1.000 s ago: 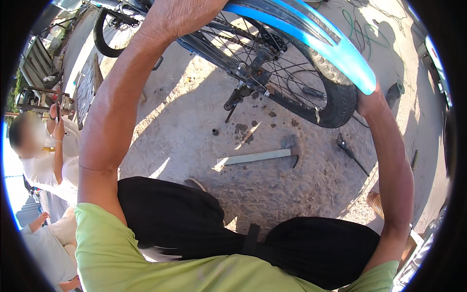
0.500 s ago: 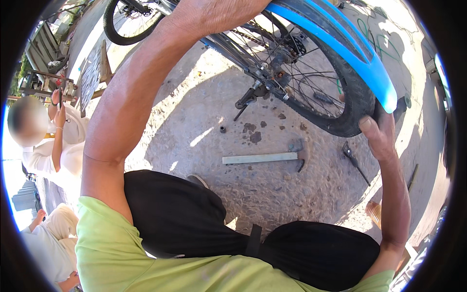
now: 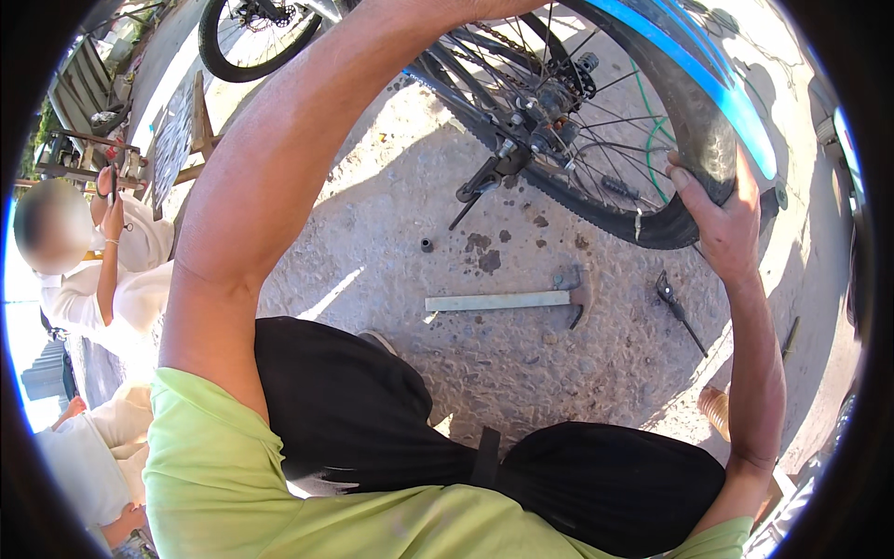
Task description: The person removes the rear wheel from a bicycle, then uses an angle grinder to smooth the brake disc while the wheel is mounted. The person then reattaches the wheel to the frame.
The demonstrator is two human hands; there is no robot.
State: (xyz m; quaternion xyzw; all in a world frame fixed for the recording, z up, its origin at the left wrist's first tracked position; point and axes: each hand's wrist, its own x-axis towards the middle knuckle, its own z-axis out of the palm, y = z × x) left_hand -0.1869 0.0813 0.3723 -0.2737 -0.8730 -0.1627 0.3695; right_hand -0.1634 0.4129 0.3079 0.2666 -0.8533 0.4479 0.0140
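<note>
A bicycle wheel with spokes and a hub (image 3: 554,121) fills the top centre to right. My right hand (image 3: 724,214) is closed round the lower right of its tyre (image 3: 712,149), thumb on the near side and the other fingers mostly hidden behind. Close beside that hand ends a blue fender (image 3: 745,112). A pale mark, too small to identify, shows low on the wheel. My left hand (image 3: 466,7) reaches to the bicycle at the top edge; its fingers are largely cut off, and what they touch is hidden.
A hammer (image 3: 503,301) with a pale handle lies on the rough ground below the wheel. Nearby are a small dark cylinder (image 3: 426,245) and a slim black tool (image 3: 680,312). Another bicycle wheel (image 3: 251,42) stands upper left. At the left sits another person (image 3: 121,261).
The tyre's right side and the fender have shifted, with the fender tip slightly up and right. My right hand is a little higher on the tyre. My left hand has moved right.
</note>
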